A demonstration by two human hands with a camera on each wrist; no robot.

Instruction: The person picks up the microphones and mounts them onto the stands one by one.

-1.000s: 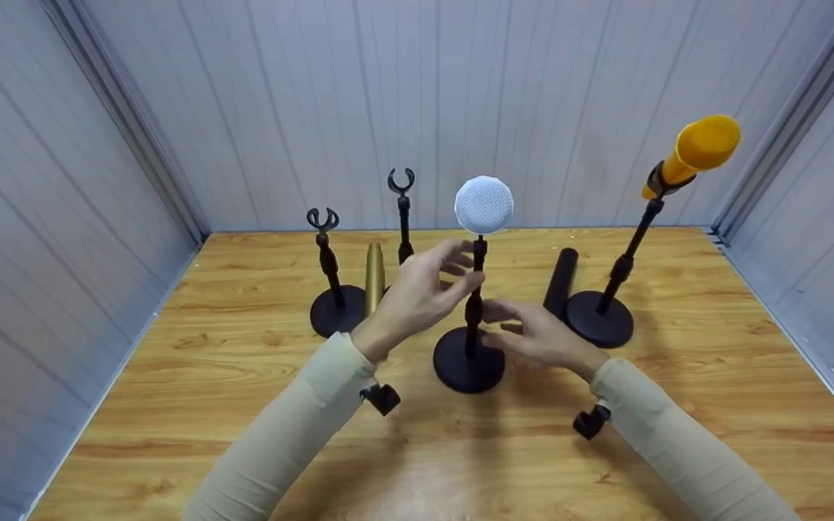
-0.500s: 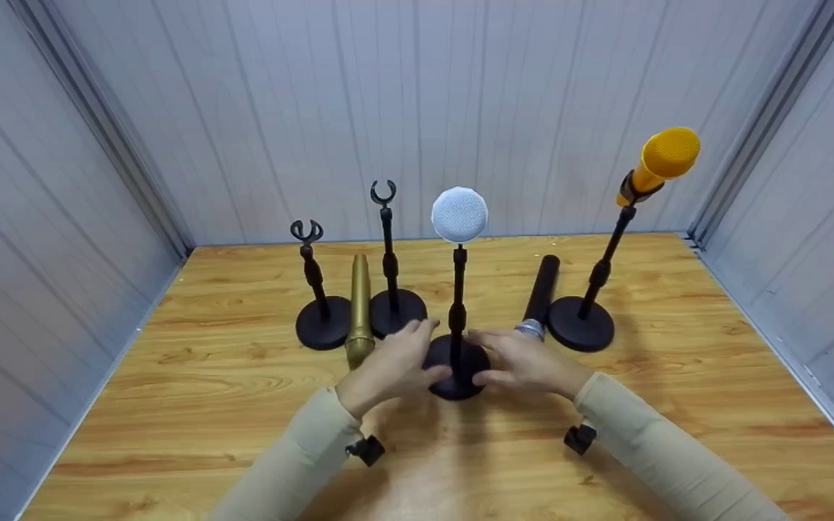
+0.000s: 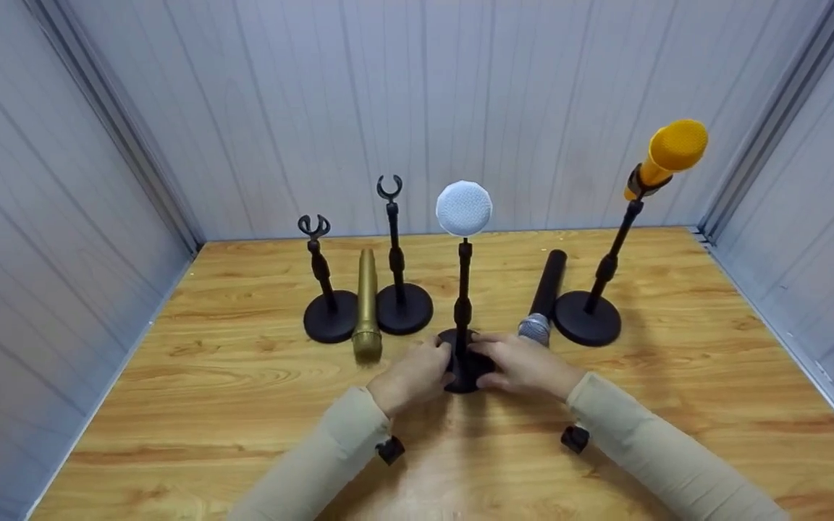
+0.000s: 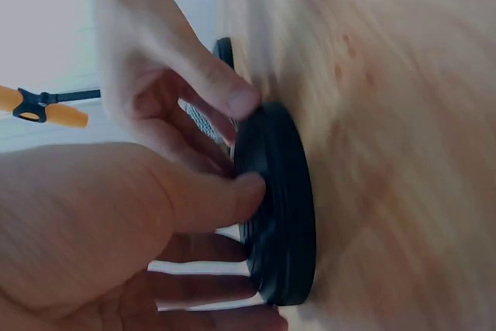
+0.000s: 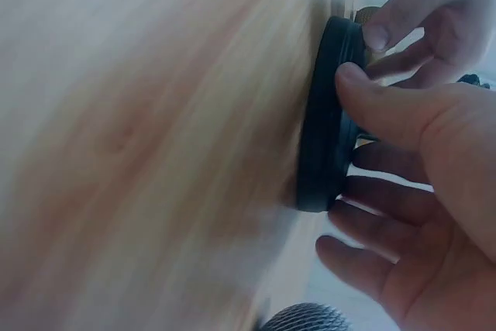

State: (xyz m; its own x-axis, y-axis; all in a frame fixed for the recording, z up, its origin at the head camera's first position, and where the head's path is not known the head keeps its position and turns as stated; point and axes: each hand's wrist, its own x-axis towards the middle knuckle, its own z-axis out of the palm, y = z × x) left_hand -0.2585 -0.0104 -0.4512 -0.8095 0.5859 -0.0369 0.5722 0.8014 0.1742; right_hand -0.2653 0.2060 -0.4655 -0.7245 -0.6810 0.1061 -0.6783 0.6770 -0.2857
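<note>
In the head view a black microphone stand (image 3: 463, 311) stands upright in the middle, with a white microphone (image 3: 464, 208) at its top. My left hand (image 3: 415, 370) grips the left side of its round base, and my right hand (image 3: 533, 365) grips the right side. The left wrist view shows the base (image 4: 283, 207) between both hands, thumbs on it and fingers at its edge. From the right wrist, the thumb lies on the base (image 5: 327, 129) with fingers bent around the far edge; some fingertips are hidden.
Left of centre, a gold microphone (image 3: 367, 304) lies between two stands without microphones, a short stand (image 3: 321, 271) and a taller stand (image 3: 396, 257). At right, a black microphone (image 3: 549, 286) lies beside a stand holding a yellow microphone (image 3: 677, 146). Panel walls (image 3: 417, 108) enclose the wooden table (image 3: 243, 427).
Both hands have come down from the stand's pole to its base and now hold it from either side. The stand remains upright at about the same spot.
</note>
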